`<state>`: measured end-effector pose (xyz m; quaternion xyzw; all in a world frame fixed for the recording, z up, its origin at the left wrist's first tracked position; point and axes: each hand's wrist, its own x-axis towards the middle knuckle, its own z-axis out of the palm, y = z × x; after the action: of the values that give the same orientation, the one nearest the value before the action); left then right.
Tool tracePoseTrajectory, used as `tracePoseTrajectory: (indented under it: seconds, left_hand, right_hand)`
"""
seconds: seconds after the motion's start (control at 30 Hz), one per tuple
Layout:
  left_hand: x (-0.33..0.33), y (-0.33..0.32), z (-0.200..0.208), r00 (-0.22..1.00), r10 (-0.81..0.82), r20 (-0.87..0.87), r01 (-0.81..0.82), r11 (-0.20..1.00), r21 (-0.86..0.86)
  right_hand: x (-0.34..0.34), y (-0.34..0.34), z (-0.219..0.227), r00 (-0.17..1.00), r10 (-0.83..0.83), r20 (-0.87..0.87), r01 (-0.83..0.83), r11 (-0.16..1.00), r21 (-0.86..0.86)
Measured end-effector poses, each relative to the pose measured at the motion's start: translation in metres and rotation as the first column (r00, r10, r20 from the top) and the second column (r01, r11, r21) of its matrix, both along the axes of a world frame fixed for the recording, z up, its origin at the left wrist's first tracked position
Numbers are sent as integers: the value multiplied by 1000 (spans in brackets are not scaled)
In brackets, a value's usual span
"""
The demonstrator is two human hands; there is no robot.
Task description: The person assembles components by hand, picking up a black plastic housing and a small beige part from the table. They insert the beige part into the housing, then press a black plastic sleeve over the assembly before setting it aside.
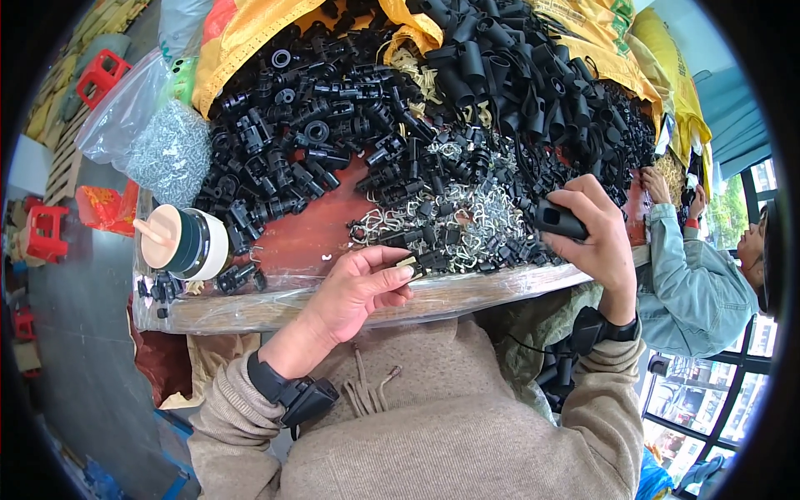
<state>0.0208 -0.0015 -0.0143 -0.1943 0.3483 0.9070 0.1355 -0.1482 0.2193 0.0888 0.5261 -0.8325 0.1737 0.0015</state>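
My right hand (598,233) is wrapped round a short black plastic sleeve (557,219) with an opening in its side, just above the right end of the small parts. By the table's near edge, my left hand (354,287) pinches a tiny pale tan piece (406,262) between thumb and fingertips; its exact kind is too small to tell. Beyond both hands lies a mixed heap of bent silver wire clips (471,218) and little black plastic bits. Farther off rise a pile of black tubular sleeves (500,71) and, to the left, a pile of black ringed fittings (283,133).
A clear bag of silver screws (171,150) and a lidded cup (187,242) stand at the table's left end. Yellow sacks (250,37) border the piles. At the right sits another person (696,279), hands at the table. Red stools (46,233) stand on the floor.
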Motion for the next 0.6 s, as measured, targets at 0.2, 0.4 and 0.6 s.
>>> tracePoseTrajectory:
  seconds: [0.2,0.4,0.6]
  left_hand:
    - [-3,12,16,992,-122,-28,118,984,-133]
    - [2,8,21,975,-200,-96,177,962,-208]
    - [6,-6,16,993,-118,-31,109,974,-196]
  right_hand:
    - [52,-29,-44,832,245,498,-192,969,-156]
    - [51,-28,-43,874,216,434,-172,975,-140]
    - [43,-12,-39,949,85,305,-66,995,-71]
